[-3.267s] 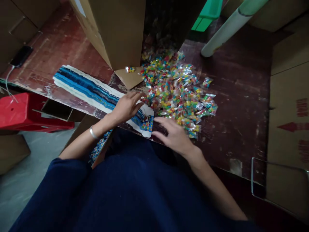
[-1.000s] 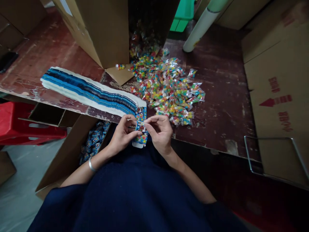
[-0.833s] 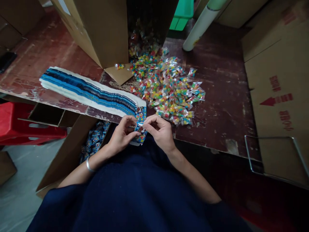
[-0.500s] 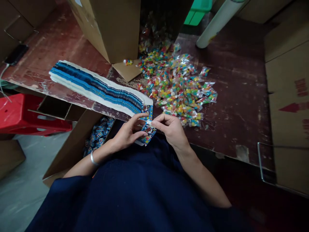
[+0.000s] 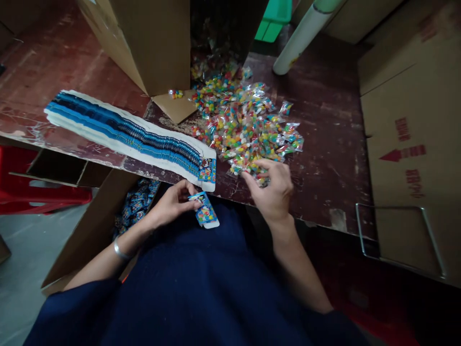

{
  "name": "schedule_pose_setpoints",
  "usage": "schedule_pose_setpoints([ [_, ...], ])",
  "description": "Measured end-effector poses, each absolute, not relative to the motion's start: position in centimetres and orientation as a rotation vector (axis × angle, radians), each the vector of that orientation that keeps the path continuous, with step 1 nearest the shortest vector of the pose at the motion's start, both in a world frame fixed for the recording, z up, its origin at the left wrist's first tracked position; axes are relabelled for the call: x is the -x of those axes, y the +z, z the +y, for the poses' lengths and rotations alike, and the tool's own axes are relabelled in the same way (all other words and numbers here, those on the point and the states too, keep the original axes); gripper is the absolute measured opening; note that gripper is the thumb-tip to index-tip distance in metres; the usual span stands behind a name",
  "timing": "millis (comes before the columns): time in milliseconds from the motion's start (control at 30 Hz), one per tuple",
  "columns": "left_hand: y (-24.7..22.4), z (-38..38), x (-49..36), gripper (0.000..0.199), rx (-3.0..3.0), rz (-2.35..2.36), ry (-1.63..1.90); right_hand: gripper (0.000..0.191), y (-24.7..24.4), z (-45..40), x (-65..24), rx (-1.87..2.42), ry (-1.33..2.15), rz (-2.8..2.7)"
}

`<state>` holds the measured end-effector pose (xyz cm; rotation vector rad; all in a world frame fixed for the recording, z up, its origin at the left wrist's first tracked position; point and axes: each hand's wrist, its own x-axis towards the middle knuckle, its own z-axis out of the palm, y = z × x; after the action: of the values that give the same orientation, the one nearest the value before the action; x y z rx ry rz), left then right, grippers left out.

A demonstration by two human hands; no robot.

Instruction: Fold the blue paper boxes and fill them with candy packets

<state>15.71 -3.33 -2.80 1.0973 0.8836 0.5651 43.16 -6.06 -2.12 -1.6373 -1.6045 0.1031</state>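
Observation:
My left hand [image 5: 177, 201] pinches a small blue printed candy box [image 5: 205, 211] just off the table's front edge. An open end flap of the box points down and to the right. At the near edge of a heap of clear candy packets [image 5: 248, 127] filled with colourful sweets, my right hand [image 5: 272, 187] reaches down. Its thumb and index finger are apart over the packets, and no packet is visibly gripped. Beside the heap lies a long fanned row of flat blue-and-white box blanks [image 5: 129, 134], its printed end nearest my hands.
A tall cardboard box [image 5: 163, 48] stands behind the heap, near a white tube [image 5: 302, 38] and a green basket [image 5: 273, 21]. Below left, an open carton [image 5: 82, 230] holds several blue boxes [image 5: 135, 206] by a red stool [image 5: 68, 194]. A large carton [image 5: 406, 120] is at right.
My left hand has drawn the candy box toward me, away from the row of blanks. My right hand has left the box and moved to the candy packets. The view has shifted right.

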Motion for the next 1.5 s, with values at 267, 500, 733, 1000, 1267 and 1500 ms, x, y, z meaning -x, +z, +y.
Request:
schedule_pose_setpoints([
  [267, 0.3, -0.1, -11.4, 0.041, -1.691, 0.672, -0.143, 0.009, -3.9, -4.6, -46.8, 1.806, -0.147, -1.604],
  [500, -0.7, -1.4, -16.1, 0.030, -1.345, 0.875, 0.359, 0.009, 1.0, -6.4, -43.4, 1.596, 0.440, -1.199],
  [733, -1.0, -2.0, -18.6, 0.025, -1.427, 0.883, 0.503, 0.011, 2.2, -7.3, -41.8, 1.544, 0.683, -1.324],
  [1000, -1.1, -2.5, -18.8, 0.028, -1.291, 0.845, 0.615, 0.011, 2.2, -6.5, -40.8, 1.498, 0.557, -1.582],
  [1267, -0.8, -3.4, -19.2, 0.054, -1.154, 0.813, 0.802, 0.029, 0.2, -7.0, -39.5, 1.380, 0.752, -1.506],
  [1500, -1.5, -3.7, -19.6, 0.043, -1.100, 0.793, 0.773, 0.013, -2.1, -7.5, -37.3, 1.328, 0.811, -1.303],
])
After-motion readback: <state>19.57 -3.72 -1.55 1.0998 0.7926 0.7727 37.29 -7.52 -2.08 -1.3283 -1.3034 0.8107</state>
